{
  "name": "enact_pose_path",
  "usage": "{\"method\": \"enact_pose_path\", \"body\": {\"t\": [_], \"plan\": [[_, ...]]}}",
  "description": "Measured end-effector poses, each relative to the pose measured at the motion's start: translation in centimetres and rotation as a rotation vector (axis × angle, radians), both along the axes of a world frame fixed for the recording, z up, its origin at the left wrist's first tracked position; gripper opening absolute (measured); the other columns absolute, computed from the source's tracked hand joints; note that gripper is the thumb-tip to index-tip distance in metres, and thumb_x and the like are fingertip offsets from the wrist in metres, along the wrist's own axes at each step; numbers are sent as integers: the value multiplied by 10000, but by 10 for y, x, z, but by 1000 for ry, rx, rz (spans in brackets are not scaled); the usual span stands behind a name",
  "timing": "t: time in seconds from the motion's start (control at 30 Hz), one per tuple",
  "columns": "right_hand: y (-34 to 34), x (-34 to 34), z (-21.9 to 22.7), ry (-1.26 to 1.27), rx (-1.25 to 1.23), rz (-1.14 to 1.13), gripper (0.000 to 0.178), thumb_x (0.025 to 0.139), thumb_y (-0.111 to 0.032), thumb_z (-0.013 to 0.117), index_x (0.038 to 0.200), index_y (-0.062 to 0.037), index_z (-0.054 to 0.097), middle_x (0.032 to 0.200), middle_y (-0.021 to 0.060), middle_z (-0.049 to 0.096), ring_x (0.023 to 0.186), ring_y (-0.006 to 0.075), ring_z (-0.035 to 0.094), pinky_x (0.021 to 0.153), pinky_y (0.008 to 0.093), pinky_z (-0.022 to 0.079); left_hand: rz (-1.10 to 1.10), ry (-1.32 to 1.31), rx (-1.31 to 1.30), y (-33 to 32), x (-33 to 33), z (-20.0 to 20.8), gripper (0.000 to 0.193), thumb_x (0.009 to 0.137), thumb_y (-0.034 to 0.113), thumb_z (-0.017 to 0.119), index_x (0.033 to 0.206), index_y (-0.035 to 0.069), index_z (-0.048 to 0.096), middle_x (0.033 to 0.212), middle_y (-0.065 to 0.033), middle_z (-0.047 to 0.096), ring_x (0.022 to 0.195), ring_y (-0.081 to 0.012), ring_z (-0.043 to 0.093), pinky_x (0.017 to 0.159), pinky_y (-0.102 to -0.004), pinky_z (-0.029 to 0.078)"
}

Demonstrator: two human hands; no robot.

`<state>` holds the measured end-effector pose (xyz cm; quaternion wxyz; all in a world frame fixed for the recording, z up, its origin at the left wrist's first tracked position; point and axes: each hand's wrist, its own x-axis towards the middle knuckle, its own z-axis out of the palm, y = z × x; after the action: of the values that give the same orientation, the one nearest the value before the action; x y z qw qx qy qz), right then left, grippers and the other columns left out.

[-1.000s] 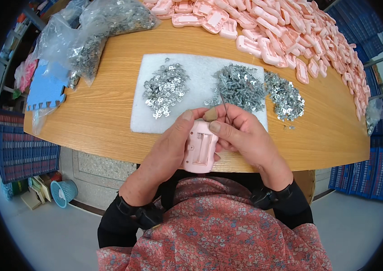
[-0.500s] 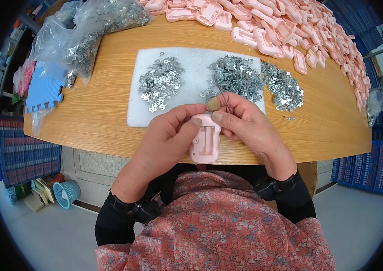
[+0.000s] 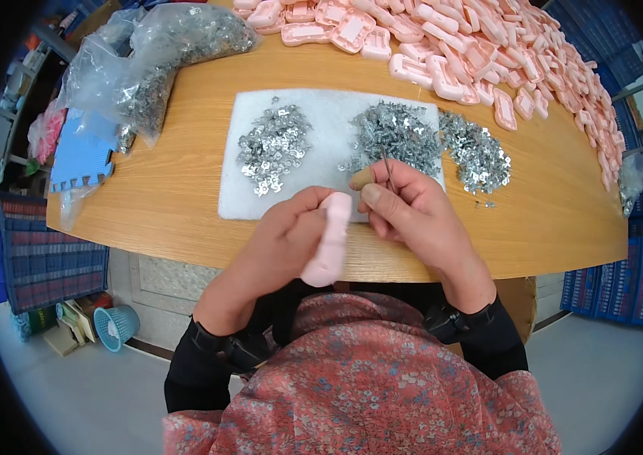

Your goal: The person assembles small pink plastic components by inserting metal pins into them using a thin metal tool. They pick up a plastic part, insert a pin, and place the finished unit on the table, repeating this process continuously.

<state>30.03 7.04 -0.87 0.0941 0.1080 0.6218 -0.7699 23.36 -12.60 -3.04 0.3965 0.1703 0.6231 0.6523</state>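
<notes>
My left hand [image 3: 285, 241] grips a pink plastic battery-compartment casing [image 3: 327, 246], turned on its edge and slightly blurred, so its compartment is hidden. Just to the right, my right hand [image 3: 418, 220] is closed around thin metal tweezers [image 3: 389, 173], their tips pointing up and away from me. A tan cover [image 3: 363, 178] sits on a fingertip of that hand. Beyond my hands, a white foam sheet [image 3: 329, 144] carries a pile of small flat silver metal clips [image 3: 274, 148] at the left and a denser pile of metal pieces [image 3: 397, 136] at the right.
More metal pieces [image 3: 479, 155] lie on the wooden table [image 3: 564, 205] beside the foam. Pink casings [image 3: 480, 53] are heaped along the far right. Plastic bags of metal parts [image 3: 147, 91] and a blue foam mat [image 3: 82, 152] occupy the left. A blue basket [image 3: 117, 327] stands on the floor.
The casing has turned from compartment-side up onto its edge and shifted slightly left. My right hand has come away from it, and the tweezers now stand more upright.
</notes>
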Motion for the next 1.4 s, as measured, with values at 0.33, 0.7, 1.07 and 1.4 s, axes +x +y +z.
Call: {"method": "enact_pose_path", "body": {"t": [0.33,0.7,1.07,1.4], "plan": [[-14,-2,-5,150,186,51,207,907,-110,695,1077,6,673,763,-59,548,695,17,480,636,188,425,-57,-591,377,-8,-1,-6,328,958,247,579,1157,-11,540,882,-57,551,641,-101,484,548,-233,361],[-12,1,-7,95,181,-20,213,896,-121,713,1058,15,685,778,-25,622,714,33,572,651,205,474,-44,-825,480,-7,0,-18,351,998,280,494,1189,-8,553,938,-122,595,641,-123,488,532,-235,358],[-1,5,-2,59,78,102,196,903,-104,704,1036,39,686,790,25,680,719,65,648,644,208,493,-155,-896,478,3,1,-16,348,1025,278,419,1195,0,543,946,-122,605,639,-123,478,532,-233,345],[2,15,-13,199,296,-120,293,882,-136,739,1123,2,646,851,-25,609,731,20,535,655,192,457,-90,-947,573,2,3,-19,341,1028,278,423,1201,11,547,989,-128,607,669,-129,504,560,-254,396]]}}
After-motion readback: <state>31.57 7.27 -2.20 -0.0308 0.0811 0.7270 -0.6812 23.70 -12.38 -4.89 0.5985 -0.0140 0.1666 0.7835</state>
